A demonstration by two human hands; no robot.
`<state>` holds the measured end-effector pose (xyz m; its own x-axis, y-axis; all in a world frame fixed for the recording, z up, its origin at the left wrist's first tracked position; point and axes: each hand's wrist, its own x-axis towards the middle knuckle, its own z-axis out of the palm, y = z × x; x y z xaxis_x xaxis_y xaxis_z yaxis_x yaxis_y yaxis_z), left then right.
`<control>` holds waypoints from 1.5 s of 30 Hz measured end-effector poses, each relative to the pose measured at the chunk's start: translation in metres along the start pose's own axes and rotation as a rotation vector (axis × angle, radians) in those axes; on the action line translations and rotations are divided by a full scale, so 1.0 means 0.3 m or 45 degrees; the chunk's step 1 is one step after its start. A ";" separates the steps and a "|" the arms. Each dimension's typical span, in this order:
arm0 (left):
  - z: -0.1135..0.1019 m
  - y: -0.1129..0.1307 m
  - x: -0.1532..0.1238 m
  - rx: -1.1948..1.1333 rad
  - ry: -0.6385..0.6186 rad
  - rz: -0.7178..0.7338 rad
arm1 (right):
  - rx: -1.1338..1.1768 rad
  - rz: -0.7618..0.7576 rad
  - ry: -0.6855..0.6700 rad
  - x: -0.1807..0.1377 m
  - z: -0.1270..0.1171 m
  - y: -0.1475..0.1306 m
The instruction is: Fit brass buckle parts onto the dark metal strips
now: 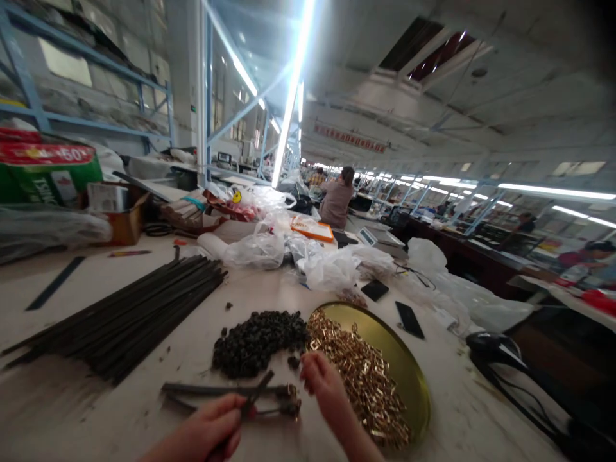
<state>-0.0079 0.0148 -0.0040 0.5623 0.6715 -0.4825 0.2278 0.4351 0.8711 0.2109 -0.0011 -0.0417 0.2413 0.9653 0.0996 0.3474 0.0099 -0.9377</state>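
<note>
My left hand [221, 420] pinches a short dark strip [262, 387], whose free end points up and away. Beneath and behind it lie more dark straps [206, 389] with brass-coloured metal pieces at their right ends. My right hand [321, 377] hovers at the near left side of a round gold tray [418, 378], fingers curled together; whatever they hold, if anything, is too small and blurred to name. The tray carries a heap of small gold metal loops [370, 378]. Left of it sits a pile of small black pieces [260, 340], close beyond both hands.
A stack of long dark strips [129, 314] covers the left of the table. Plastic bags [332, 266] and an orange-edged box [312, 229] lie at the back. Two dark phone-like slabs [409, 319] rest behind the tray. A black device with a cable [500, 353] is at right.
</note>
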 end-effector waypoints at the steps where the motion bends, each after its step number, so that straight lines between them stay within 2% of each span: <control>1: -0.005 0.016 -0.009 -0.042 0.016 -0.004 | -0.322 -0.079 0.126 0.022 -0.051 0.001; 3: -0.017 0.035 -0.013 -0.144 0.016 -0.038 | -0.495 -0.053 0.170 0.063 -0.125 0.011; 5: -0.026 0.033 -0.004 -0.206 -0.001 -0.063 | -0.628 -0.038 0.092 0.089 -0.142 0.024; 8: -0.023 0.021 0.010 -0.260 -0.031 -0.087 | -0.788 -0.048 -0.052 0.104 -0.085 0.032; 12: -0.002 0.041 0.012 -0.353 -0.061 -0.122 | -0.918 -0.052 -0.134 0.124 0.005 0.039; 15: 0.017 0.067 0.004 -0.388 -0.107 -0.137 | -0.923 -0.057 -0.144 0.134 0.024 0.049; 18: 0.034 0.077 -0.006 -0.400 -0.089 -0.144 | -0.845 -0.077 -0.119 0.123 0.009 0.052; 21: 0.051 0.075 -0.014 -0.395 -0.041 -0.138 | -0.696 -0.080 -0.071 0.094 -0.019 0.048; 27: 0.093 0.082 -0.028 -0.273 -0.100 -0.068 | -0.223 0.039 -0.044 -0.015 -0.051 0.016; 29: 0.106 0.088 -0.032 -0.231 -0.099 -0.054 | 0.079 0.118 -0.067 -0.054 -0.043 -0.005; 32: 0.112 0.090 -0.034 -0.150 -0.085 -0.028 | 0.690 0.296 -0.105 -0.098 -0.022 -0.033; 35: 0.098 0.082 -0.028 0.029 -0.075 0.042 | 1.039 0.426 -0.085 -0.124 -0.002 -0.049; 40: 0.070 0.062 -0.008 0.481 0.048 0.384 | 1.407 0.614 -0.014 -0.145 0.024 -0.065; 45: 0.081 0.051 -0.005 0.819 0.183 0.500 | 1.480 0.671 0.022 -0.158 0.064 -0.069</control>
<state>0.0139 0.0059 0.0122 0.5988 0.7952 -0.0951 0.4747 -0.2568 0.8419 0.1749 -0.0420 -0.0334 0.1225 0.9187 -0.3755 -0.7855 -0.1415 -0.6025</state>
